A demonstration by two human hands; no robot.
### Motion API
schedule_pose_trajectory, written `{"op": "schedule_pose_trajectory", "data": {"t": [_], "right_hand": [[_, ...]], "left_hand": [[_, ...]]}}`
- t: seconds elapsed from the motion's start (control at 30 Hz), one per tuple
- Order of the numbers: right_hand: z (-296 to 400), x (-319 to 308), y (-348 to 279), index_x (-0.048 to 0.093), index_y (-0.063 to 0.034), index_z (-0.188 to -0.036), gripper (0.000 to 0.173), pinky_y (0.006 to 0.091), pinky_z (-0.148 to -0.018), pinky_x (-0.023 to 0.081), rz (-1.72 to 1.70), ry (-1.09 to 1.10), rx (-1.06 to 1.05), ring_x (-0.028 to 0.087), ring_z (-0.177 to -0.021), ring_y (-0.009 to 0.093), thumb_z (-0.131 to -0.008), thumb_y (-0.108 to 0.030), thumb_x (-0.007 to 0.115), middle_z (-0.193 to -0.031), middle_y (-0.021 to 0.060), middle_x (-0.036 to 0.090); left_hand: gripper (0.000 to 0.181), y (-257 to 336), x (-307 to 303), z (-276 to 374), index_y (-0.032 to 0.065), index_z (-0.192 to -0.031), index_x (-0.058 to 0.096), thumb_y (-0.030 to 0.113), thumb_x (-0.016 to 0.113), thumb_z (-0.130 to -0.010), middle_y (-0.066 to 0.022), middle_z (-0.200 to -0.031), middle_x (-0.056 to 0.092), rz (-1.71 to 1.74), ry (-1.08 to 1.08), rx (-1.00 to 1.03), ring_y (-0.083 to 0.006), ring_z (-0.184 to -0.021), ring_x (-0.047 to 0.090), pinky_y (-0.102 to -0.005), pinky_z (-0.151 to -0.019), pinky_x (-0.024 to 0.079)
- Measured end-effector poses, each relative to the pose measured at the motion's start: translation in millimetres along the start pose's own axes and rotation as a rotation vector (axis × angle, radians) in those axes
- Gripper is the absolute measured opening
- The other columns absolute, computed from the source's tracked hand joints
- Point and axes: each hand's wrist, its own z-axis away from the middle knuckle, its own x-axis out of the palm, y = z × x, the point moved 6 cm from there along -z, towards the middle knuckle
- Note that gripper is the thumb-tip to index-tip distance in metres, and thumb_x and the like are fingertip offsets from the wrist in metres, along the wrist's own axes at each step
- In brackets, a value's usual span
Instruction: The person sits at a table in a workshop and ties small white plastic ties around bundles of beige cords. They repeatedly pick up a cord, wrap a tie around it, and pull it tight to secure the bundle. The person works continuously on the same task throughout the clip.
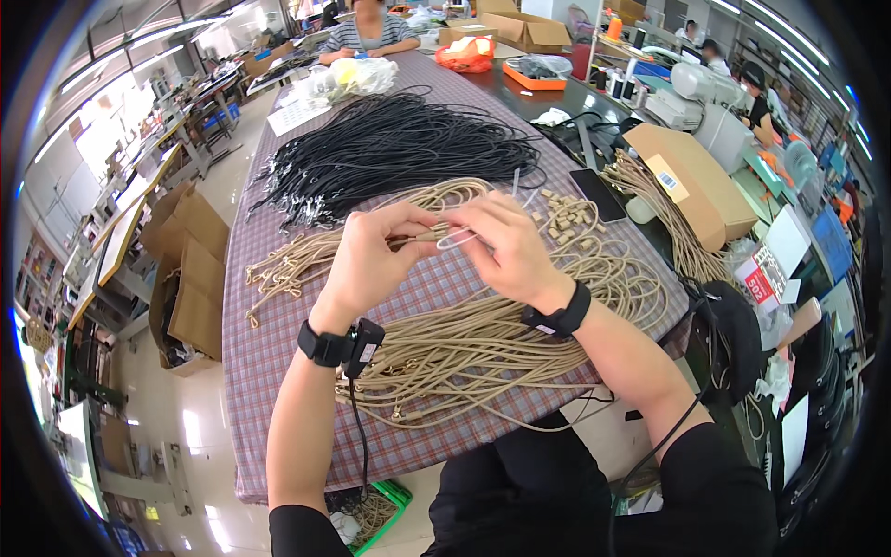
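My left hand pinches a beige cord between thumb and fingers, above the checked cloth on the table. Close beside it on the right, my right hand holds a thin translucent plastic strip, bent into a loop between the hands. Where the strip meets the cord is hidden by my fingers. Beige cords with metal clasps lie beyond my left hand. Small beige cylindrical pieces are scattered to the right of my right hand. A large bundle of beige cords lies below both hands.
Black cords with metal clasps are heaped farther back. A dark phone lies at the table's right side, near an open cardboard box. Another person sits at the far end. A cardboard box stands on the floor at left.
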Motion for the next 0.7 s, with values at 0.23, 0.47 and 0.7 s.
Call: {"op": "schedule_pose_trajectory", "data": {"t": [0.23, 0.47, 0.7], "right_hand": [[5, -4, 15, 0.068, -0.0045, -0.097, 0.005, 0.0424, -0.08, 0.047, -0.105, -0.016, 0.153, 0.059, -0.086, 0.031, -0.096, -0.001, 0.071, -0.086, 0.0082, 0.064], [8, -3, 16, 0.066, -0.0022, -0.097, 0.005, 0.0432, -0.076, 0.048, -0.234, -0.01, 0.256, 0.061, -0.082, 0.034, -0.101, -0.003, 0.068, -0.085, 0.0117, 0.064], [8, -4, 15, 0.064, 0.0003, -0.098, 0.006, 0.041, -0.065, 0.045, -0.317, 0.02, 0.289, 0.058, -0.07, 0.032, -0.103, -0.001, 0.067, -0.081, 0.0144, 0.062]], "left_hand": [[0.024, -14, 1, -1, -0.0053, -0.119, 0.073, -0.01, 0.074, -0.095, -0.0104, -0.101, 0.081, 0.17, -0.011, -0.01, -0.0141, -0.099, 0.077, -0.0282, -0.087, 0.061], [0.009, -19, 4, -2, -0.0046, -0.111, 0.072, -0.001, 0.068, -0.104, -0.0035, -0.087, 0.074, 0.179, -0.014, -0.107, -0.0067, -0.077, 0.064, -0.0235, -0.068, 0.049], [0.008, -24, 12, -1, -0.0032, -0.108, 0.072, 0.003, 0.068, -0.105, 0.0012, -0.081, 0.067, 0.366, -0.007, -0.113, -0.0055, -0.073, 0.059, -0.0228, -0.067, 0.047]]}}
